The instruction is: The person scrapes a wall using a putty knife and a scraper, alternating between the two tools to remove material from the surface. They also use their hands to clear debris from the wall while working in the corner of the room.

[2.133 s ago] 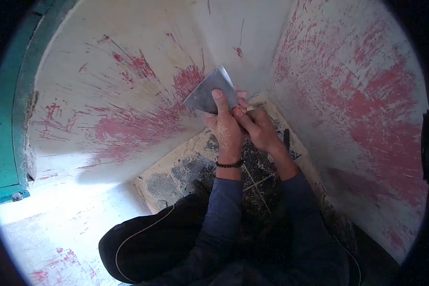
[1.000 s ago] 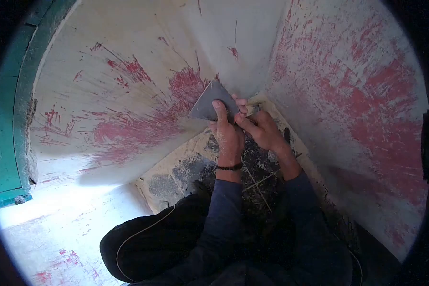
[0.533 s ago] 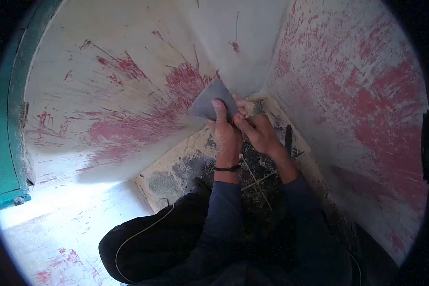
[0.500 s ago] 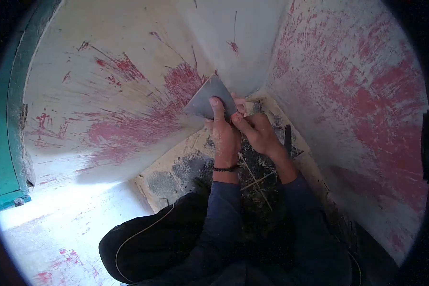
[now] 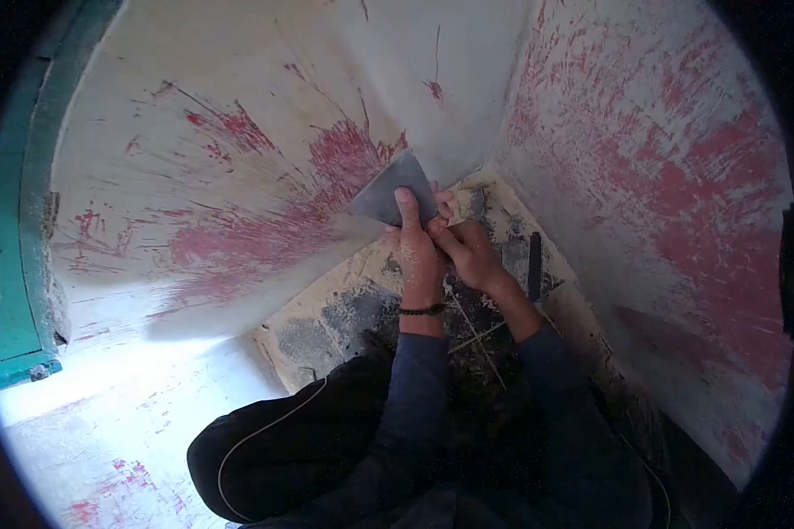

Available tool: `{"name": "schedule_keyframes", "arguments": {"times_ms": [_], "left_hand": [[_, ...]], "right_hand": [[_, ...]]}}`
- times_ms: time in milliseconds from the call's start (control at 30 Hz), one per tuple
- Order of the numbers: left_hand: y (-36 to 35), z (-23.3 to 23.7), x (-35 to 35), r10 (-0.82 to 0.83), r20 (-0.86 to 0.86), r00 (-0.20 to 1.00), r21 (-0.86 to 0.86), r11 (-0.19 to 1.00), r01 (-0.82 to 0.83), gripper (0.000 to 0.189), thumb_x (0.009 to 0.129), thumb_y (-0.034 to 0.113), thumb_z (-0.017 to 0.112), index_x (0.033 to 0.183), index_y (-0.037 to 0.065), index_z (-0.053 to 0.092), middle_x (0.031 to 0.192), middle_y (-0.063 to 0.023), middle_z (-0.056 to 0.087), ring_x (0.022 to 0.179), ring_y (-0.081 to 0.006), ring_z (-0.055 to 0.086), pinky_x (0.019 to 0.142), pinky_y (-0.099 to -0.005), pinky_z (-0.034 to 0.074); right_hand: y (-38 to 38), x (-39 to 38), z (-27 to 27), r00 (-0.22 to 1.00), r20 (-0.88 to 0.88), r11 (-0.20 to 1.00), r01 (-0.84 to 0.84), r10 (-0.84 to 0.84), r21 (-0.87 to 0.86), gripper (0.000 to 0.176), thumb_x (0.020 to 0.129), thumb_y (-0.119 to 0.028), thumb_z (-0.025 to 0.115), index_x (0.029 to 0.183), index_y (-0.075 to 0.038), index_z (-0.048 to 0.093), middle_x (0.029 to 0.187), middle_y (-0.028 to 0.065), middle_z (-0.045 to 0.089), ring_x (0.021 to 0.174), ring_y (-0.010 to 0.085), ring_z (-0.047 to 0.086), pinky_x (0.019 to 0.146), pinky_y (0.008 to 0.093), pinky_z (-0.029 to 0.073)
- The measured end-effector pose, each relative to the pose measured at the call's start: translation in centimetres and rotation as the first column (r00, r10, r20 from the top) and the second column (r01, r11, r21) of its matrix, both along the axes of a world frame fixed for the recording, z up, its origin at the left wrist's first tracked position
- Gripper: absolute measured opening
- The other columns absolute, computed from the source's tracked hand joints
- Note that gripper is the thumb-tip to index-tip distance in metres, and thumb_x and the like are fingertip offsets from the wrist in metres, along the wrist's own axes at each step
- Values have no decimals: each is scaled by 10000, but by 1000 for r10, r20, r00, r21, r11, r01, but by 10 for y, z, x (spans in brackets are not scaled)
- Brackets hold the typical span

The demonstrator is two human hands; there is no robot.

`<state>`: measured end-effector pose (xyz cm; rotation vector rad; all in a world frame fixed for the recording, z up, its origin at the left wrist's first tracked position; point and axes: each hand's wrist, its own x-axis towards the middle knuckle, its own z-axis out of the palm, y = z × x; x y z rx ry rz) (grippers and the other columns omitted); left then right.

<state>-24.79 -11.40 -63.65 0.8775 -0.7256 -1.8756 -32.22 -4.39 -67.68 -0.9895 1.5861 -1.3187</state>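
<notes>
A wide grey metal scraper (image 5: pixel 386 196) is held against the scratched wall (image 5: pixel 265 212), its far edge beside a red patch. My left hand (image 5: pixel 419 251) grips it, thumb lying flat on the blade and the other fingers behind. Close on the right, my right hand (image 5: pixel 475 256) is closed at the scraper's lower end, where the handle is mostly hidden by my fingers. A dark beaded bracelet (image 5: pixel 422 309) circles my left wrist.
The right wall (image 5: pixel 662 176) meets the scraped wall in a corner and bears red marks too. Dusty floor tiles (image 5: pixel 344 317) with pale debris lie below, with a dark strip (image 5: pixel 535 264) at the right. A green frame (image 5: pixel 9 282) stands at the left.
The scraper and both hands have shifted slightly down and right in the view. The wall marks have also shifted a little, so the head has moved slightly. Both hands keep their grip.
</notes>
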Motion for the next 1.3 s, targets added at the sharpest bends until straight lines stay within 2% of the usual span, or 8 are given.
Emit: {"name": "schedule_keyframes", "arguments": {"times_ms": [167, 300, 367, 533, 733, 900, 1033, 1300], "left_hand": [[-2, 22, -12, 27, -64, 998, -91, 995, -32, 460, 1009, 427, 631, 1143, -12, 603, 908, -122, 695, 681, -174, 631, 599, -266, 511], [-1, 29, -8, 37, -28, 999, -40, 998, -38, 396, 1036, 373, 603, 1022, -21, 635, 855, -100, 696, 688, -155, 635, 602, -281, 515], [0, -4, -8, 76, 2, 997, -90, 993, -75, 415, 1031, 382, 611, 1039, -32, 638, 858, -107, 701, 688, -147, 638, 600, -274, 517], [5, 3, -3, 64, 47, 997, -46, 997, -62, 441, 1019, 409, 622, 1103, -24, 630, 871, -122, 697, 685, -154, 629, 599, -261, 509], [2, 3, -5, 63, 33, 997, -99, 993, -60, 448, 1024, 402, 616, 1074, -43, 635, 860, -130, 713, 678, -147, 629, 584, -257, 500], [5, 16, -18, 127, -42, 991, -89, 988, -130, 473, 1010, 401, 642, 1087, -63, 602, 898, -133, 707, 678, -154, 630, 586, -264, 510], [4, 15, -15, 56, -70, 996, -9, 998, -57, 463, 1010, 386, 646, 1095, -65, 584, 913, -147, 698, 676, -161, 632, 585, -274, 519], [4, 21, -11, 39, -37, 999, -81, 996, -42, 445, 1004, 384, 657, 1118, -43, 605, 984, -137, 689, 744, -176, 653, 625, -282, 540]], "right_hand": [[-3, -6, 27, 997, 30, 988, 70, -66, -141, 634, 1018, -488, 536, 685, 47, 605, 545, 83, 500, 547, 145, 469, 527, 395, 341], [-3, -7, 15, 999, 38, 997, 5, -2, -73, 599, 1026, -465, 531, 724, 43, 627, 570, 66, 529, 581, 135, 487, 550, 379, 361], [-6, -7, -2, 998, 62, 997, -4, 9, -77, 595, 1025, -463, 535, 729, 43, 632, 570, 63, 530, 586, 132, 489, 552, 376, 362], [3, 0, 5, 977, 213, 999, -7, 14, -33, 615, 1022, -475, 537, 703, 42, 636, 534, 82, 496, 568, 140, 482, 546, 391, 358], [-2, -4, -10, 999, 37, 1000, -7, 7, -12, 645, 1018, -486, 533, 693, 62, 628, 528, 96, 491, 550, 150, 477, 545, 400, 359], [-5, -13, -5, 998, 59, 996, 24, -19, -86, 673, 1006, -498, 543, 655, 72, 607, 508, 96, 473, 521, 153, 468, 527, 408, 344], [5, -20, 24, 997, 77, 998, -22, 17, 62, 673, 1008, -502, 541, 638, 57, 601, 512, 69, 468, 528, 148, 451, 531, 396, 343], [-1, -13, 17, 990, 142, 999, 0, 7, -50, 630, 1015, -498, 548, 686, 36, 606, 536, 12, 467, 558, 114, 439, 533, 367, 326]]}}
